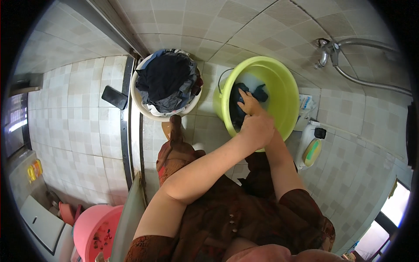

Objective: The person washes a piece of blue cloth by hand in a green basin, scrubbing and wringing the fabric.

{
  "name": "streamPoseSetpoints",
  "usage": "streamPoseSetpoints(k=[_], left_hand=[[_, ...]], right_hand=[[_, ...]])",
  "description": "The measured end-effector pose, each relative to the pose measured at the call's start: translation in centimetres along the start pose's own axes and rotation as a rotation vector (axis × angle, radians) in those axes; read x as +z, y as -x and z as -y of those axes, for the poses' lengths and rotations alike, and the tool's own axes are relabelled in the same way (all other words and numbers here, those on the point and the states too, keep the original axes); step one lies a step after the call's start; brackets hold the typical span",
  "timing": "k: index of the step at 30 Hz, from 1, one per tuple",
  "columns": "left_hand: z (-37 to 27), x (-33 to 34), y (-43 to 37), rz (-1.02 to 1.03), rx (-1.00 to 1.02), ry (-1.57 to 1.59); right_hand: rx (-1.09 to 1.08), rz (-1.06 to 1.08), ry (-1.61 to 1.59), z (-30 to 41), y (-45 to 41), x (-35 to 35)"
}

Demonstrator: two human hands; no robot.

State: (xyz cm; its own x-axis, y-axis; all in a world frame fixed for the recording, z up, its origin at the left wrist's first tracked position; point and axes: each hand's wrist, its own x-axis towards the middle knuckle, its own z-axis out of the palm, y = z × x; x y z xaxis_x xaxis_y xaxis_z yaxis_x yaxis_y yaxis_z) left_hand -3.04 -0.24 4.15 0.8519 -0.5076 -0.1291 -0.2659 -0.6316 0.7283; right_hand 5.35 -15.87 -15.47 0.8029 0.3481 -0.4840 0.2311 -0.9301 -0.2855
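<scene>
My right hand (pixel 251 104) reaches into a yellow-green plastic bucket (pixel 288 98), its fingers apart over dark wet cloth (pixel 238 98) and cloudy water. Whether the fingertips touch the cloth is hard to tell. My left hand (pixel 259 130) crosses over at the bucket's near rim and is closed around my right wrist; its fingertips are mostly hidden. To the left of the bucket, a white round basin (pixel 135 95) holds a heap of dark and grey clothes (pixel 167 77). The bucket's wire handle (pixel 220 82) hangs on its left side.
A black phone (pixel 114 97) lies on tiles beyond the door sill (pixel 135 144). Right of the bucket are a white bottle (pixel 305 139), a scrub brush (pixel 312 153) and a printed packet (pixel 306 106). A tap with a metal hose (pixel 324 57) is on the wall. A pink tub (pixel 95 222) stands lower left.
</scene>
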Motion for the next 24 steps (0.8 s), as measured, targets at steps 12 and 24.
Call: streamPoseSetpoints(k=[12,24], left_hand=[[0.7,-1.3,0.5,-0.005,-0.137,0.133],[-0.9,-0.6,-1.4,0.176,-0.092,0.031]], right_hand=[[0.188,0.249,-0.011,-0.8,-7.0,8.8],[0.174,0.026,-0.162,-3.1,-3.2,2.0]])
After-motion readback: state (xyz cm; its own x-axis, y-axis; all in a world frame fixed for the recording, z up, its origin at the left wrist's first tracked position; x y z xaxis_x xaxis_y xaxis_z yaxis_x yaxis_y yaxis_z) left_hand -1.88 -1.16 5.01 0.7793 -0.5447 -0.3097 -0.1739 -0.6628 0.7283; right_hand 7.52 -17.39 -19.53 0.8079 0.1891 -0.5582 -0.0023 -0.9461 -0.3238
